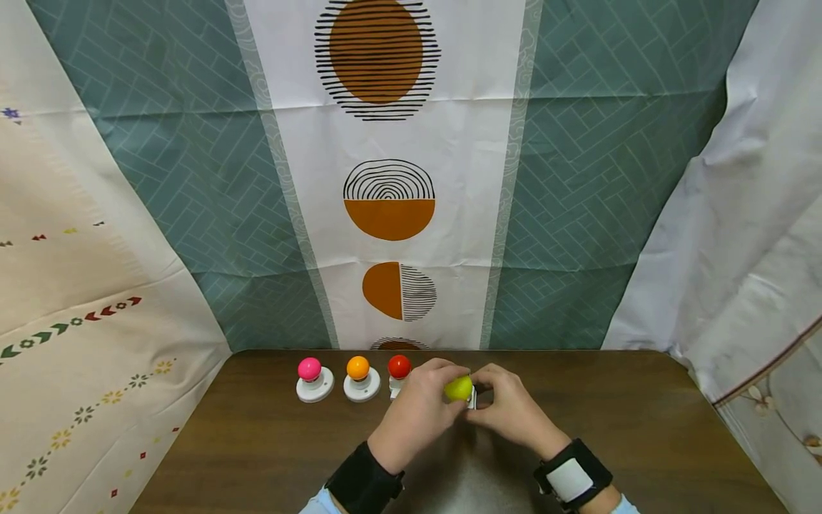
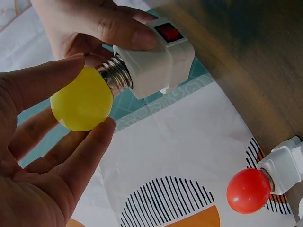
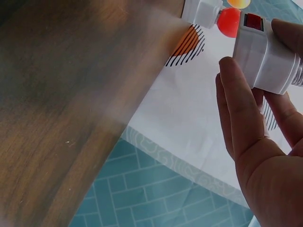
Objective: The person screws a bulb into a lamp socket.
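Between the fingertips of my left hand (image 1: pixel 420 403) is a yellow light bulb (image 2: pixel 81 100), pinched by its round globe. Its threaded metal base (image 2: pixel 115 74) meets the mouth of a white bulb socket (image 2: pixel 150 64), with several threads still showing outside. My right hand (image 1: pixel 510 410) grips that socket by its sides. A red rocker switch (image 3: pixel 253 21) is set in the socket's housing. In the head view my hands hide most of the socket. Just left of my left hand stands a red bulb (image 1: pixel 399 366) in a white holder, partly covered by the hand.
Further left on the brown wooden table (image 1: pixel 257 457) stand an orange bulb (image 1: pixel 357 368) and a pink bulb (image 1: pixel 310 369), each upright on a round white base. A patterned cloth (image 1: pixel 449 143) hangs behind the table's back edge, and pale curtains (image 1: pixel 738 250) hang at the sides.
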